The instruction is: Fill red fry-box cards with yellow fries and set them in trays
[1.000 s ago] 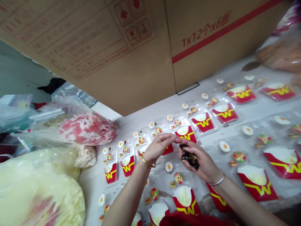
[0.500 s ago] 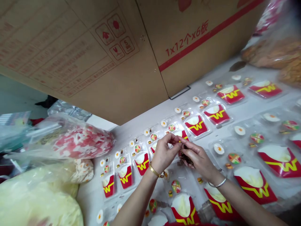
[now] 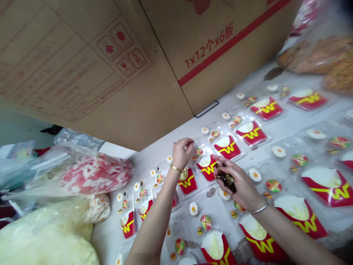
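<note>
My left hand [image 3: 182, 154], with a gold bangle at the wrist, is pinched over the back row of clear plastic trays [image 3: 239, 149]. Whatever its fingertips hold is too small to make out. Small dark glossy brown pieces [image 3: 226, 179] lie in a heap in my right hand [image 3: 239, 184], which is cupped around them with the fingers partly spread. Below and around the hands, the trays hold red fries boxes [image 3: 207, 167] with a yellow W, small fried eggs [image 3: 193, 208], round red-and-green pieces [image 3: 206, 222] and tiny burgers [image 3: 200, 231].
A large cardboard box [image 3: 116, 99] stands behind the trays. On the left are plastic bags of pink-and-white pieces [image 3: 95, 169] and pale yellow pieces [image 3: 46, 235]. A bag of orange-brown pieces [image 3: 317, 55] sits at the back right.
My hands, which were together at the heap, have parted. The left has moved left and away to the back row; the right has opened a little, showing the dark pieces.
</note>
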`<state>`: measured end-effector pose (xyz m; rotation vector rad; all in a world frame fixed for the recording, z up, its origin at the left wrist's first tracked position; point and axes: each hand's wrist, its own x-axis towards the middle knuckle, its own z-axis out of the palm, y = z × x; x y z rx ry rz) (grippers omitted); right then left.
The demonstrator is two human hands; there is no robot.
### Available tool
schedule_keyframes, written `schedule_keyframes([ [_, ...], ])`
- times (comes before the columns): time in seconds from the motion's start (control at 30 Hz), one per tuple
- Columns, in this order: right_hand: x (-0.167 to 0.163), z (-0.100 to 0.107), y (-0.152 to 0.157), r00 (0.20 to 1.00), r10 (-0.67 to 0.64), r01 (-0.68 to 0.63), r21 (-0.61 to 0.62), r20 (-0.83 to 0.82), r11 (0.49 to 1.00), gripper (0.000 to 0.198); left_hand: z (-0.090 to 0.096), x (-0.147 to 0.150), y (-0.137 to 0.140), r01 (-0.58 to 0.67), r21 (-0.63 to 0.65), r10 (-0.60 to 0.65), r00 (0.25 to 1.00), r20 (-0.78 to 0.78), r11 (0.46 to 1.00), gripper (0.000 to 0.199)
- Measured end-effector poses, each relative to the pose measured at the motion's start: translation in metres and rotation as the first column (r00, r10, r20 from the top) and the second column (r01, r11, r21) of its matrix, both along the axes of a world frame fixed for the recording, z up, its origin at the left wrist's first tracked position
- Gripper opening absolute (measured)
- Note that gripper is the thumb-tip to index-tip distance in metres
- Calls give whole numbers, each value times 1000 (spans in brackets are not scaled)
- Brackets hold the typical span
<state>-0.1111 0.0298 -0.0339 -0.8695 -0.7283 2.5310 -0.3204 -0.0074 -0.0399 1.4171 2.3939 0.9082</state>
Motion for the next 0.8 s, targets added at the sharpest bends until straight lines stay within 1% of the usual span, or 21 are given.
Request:
schedule_keyframes([
  [0.07,1,-1,1,1000,-20,20,-24,5,1000,41,-9,-4,5,18,-102,-32,990,-141,995,13],
  [0.13,2,-1,1,1000,-28,29,-31,1,999,41,-15,-4,8,8,-172,-48,972,-232,985,13],
  [0.17,3,-1,2,1000,-31,31,-29,-4,999,41,-16,-2,8,2,-186,-49,967,-251,983,14],
  [0.23,4,1,3,999,-35,35,-23,-7,999,41,-12,4,6,-5,-165,-35,971,-235,986,17],
  [0.3,5,2,4,999,-40,40,-27,-3,999,42,1,14,1,19,-95,-31,991,-129,995,24],
  [0.37,5,4,5,999,-49,49,-35,-2,998,43,18,29,-5,119,-31,-116,991,69,992,27],
  [0.4,5,4,5,999,-54,54,-36,-6,998,44,27,38,-9,192,-11,-187,965,182,981,25],
  [0.43,4,4,5,998,-58,57,-36,-12,998,45,35,47,-11,263,2,-252,923,290,965,23],
  [0.47,4,5,5,998,-60,59,-36,-15,998,46,41,55,-13,311,8,-290,876,385,950,20],
  [0.5,4,5,5,998,-60,60,-39,-17,997,47,45,63,-14,329,8,-295,835,465,944,18],
  [0.6,5,6,6,998,-54,53,-56,-23,997,46,45,78,-11,274,-11,-203,738,644,962,16],
  [0.67,8,7,9,997,-63,61,-60,-38,996,42,39,77,-1,238,7,-171,677,716,971,17],
  [0.7,9,7,10,997,-69,66,-60,-43,996,39,35,74,6,211,38,-172,665,727,977,17],
  [0.73,11,7,13,996,-73,70,-60,-46,996,36,31,68,14,170,82,-177,677,715,982,18],
  [0.77,13,6,15,996,-76,73,-60,-49,996,33,27,61,24,123,127,-177,717,674,984,18],
  [0.8,15,5,18,996,-76,73,-59,-49,996,30,23,52,35,83,166,-167,781,602,983,19],
])
